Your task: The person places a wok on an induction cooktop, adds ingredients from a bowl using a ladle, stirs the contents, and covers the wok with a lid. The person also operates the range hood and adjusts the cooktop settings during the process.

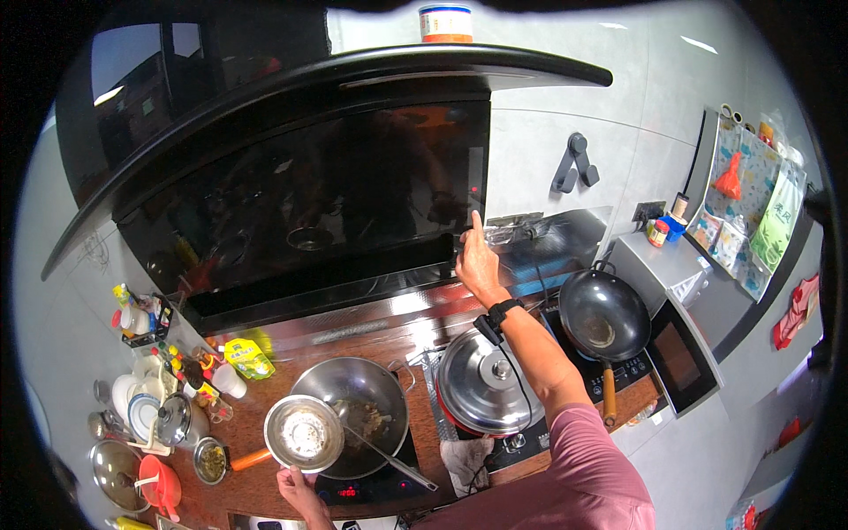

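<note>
My left hand (pixel 299 489) grips the rim of a shallow steel bowl (pixel 305 434), held over the near left part of a wok (pixel 371 377). The bowl's inside looks bare and shiny. Small chopped food pieces (pixel 368 424) lie in the bottom of the wok, and a long-handled metal ladle (pixel 391 457) rests in it. My right hand (pixel 478 262) is raised with its index finger stretched out at the right edge of the black range hood panel (pixel 318 192), just below a small red light. Nothing is in that hand. Whether the fingertip touches the panel, I cannot tell.
A lidded steel pot (pixel 487 384) stands under my right forearm. Further right sit a second wok (pixel 603 318) and a microwave (pixel 682 358) with its door ajar. Bottles (pixel 192 371), plates (pixel 142 414) and a red plastic container (pixel 159 487) crowd the left side.
</note>
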Demonstrator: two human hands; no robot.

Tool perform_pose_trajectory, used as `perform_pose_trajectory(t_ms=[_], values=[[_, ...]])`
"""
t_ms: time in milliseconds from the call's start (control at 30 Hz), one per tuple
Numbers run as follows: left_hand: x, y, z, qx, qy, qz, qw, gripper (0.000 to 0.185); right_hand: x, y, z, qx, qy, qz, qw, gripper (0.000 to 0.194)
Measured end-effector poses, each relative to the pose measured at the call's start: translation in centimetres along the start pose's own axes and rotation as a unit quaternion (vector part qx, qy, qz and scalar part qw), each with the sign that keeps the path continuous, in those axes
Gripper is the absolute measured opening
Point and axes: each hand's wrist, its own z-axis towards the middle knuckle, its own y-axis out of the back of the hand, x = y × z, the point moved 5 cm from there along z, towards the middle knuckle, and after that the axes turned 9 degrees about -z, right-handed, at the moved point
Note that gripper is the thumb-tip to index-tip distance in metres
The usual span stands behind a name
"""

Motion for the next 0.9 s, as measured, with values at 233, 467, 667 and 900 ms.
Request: perform_pose_trajectory(t_ms=[233,467,667,900], values=[[-0.1,0.0,-0.2,-0.015,-0.001,0.012,1.0,0.02,-0.5,-0.7,-0.1,0.026,-0.029,0.005,0.999,0.037],[-0.4,-0.1,-0.1,-0.016,-0.001,0.018,1.0,0.019,0.0,-0.6,0.1,0.006,-0.033,0.012,0.999,0.037],[-0.6,-0.2,0.1,-0.016,-0.011,0.001,1.0,0.02,1.0,1.3,2.9,-0.027,-0.043,0.019,0.999,0.036],[-0.6,-0.1,0.0,-0.026,-0.003,0.021,0.999,0.022,0.7,0.9,3.1,0.001,-0.048,0.002,0.999,0.034]])
